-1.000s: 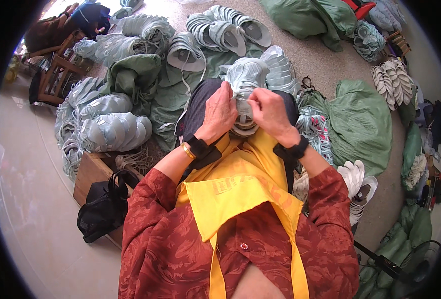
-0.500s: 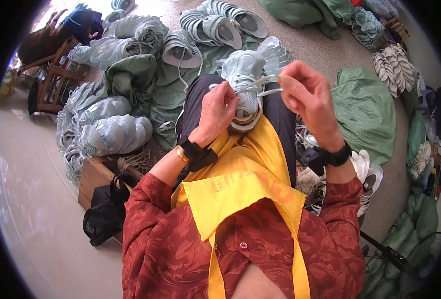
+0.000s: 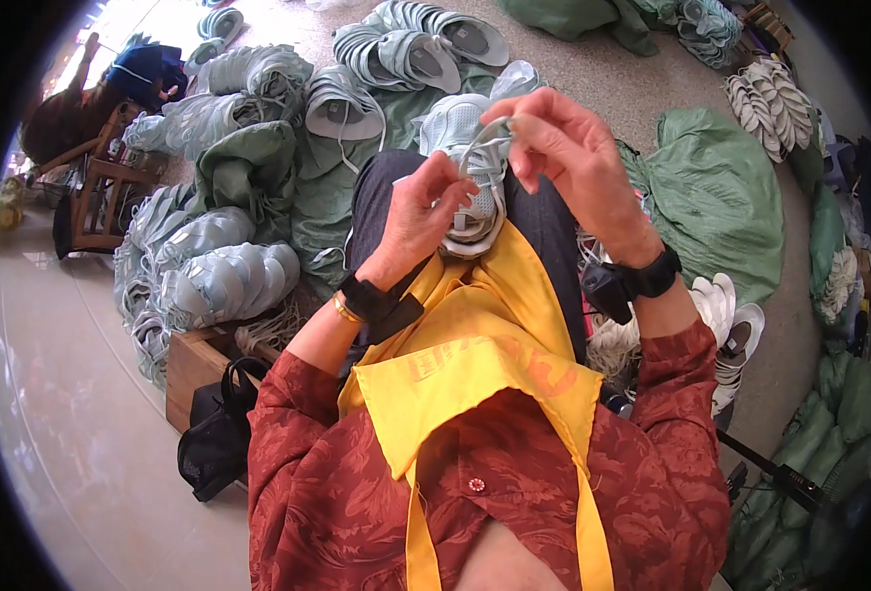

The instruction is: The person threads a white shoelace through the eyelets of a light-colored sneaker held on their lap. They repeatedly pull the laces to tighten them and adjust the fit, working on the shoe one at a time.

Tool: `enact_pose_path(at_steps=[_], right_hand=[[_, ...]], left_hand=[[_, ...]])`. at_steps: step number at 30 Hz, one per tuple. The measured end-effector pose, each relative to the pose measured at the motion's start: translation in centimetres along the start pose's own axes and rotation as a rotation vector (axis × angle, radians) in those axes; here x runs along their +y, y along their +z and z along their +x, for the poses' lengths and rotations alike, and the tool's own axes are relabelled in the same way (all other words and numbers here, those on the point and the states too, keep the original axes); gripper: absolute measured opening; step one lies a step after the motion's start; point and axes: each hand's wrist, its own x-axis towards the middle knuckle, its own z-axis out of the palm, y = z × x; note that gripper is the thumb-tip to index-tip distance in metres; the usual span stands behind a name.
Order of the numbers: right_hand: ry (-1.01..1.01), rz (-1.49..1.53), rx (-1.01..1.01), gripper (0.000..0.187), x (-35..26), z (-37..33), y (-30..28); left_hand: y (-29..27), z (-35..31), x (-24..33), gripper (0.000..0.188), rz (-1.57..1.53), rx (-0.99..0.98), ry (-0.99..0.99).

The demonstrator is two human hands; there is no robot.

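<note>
A pale grey-blue shoe upper [image 3: 477,209] rests between my knees, its mesh toe pointing away from me. My right hand [image 3: 578,163] pinches a light shoelace [image 3: 475,146] between thumb and fingers, above the right side of the upper. The lace curves from there down toward my left hand [image 3: 418,212]. At the left edge of the upper, the fingers of that hand are closed in a pinch by the lace. What lies between its fingertips is partly hidden. A yellow apron [image 3: 455,315] covers my lap below the upper.
Stacks of nested shoe uppers [image 3: 234,284] lie to my left, beside a wooden box [image 3: 187,379] and a black mesh bag [image 3: 214,433]. More uppers [image 3: 411,59] sit ahead on green cloth. A green sack [image 3: 716,212] and white uppers [image 3: 770,108] lie right.
My right hand has moved left and nearer to my left hand, with the lace still pinched. The lace between them now bends in a curve over the upper.
</note>
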Motion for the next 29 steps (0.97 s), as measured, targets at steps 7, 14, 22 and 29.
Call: enact_pose_path(at_steps=[7, 14, 22, 29], right_hand=[[0.067, 0.077, 0.098, 0.017, 1.7, -1.4, -3.1], [0.155, -0.057, 0.213, 0.016, 2.8, -4.8, -7.1], [0.246, 0.096, 0.303, 0.014, 3.1, -9.4, -9.8], [0.468, 0.08, 0.102, 0.016, 3.4, -11.7, -9.9]], left_hand=[[-2.2, -1.1, 0.1, 0.012, -0.175, 0.01, -0.05], [-7.5, -3.1, 1.4, 0.017, -0.219, 0.227, -0.156], [-12.4, -5.3, 2.1, 0.017, -0.049, 0.245, -0.474], [-10.2, -3.2, 4.4, 0.029, 0.847, 0.238, -0.124]])
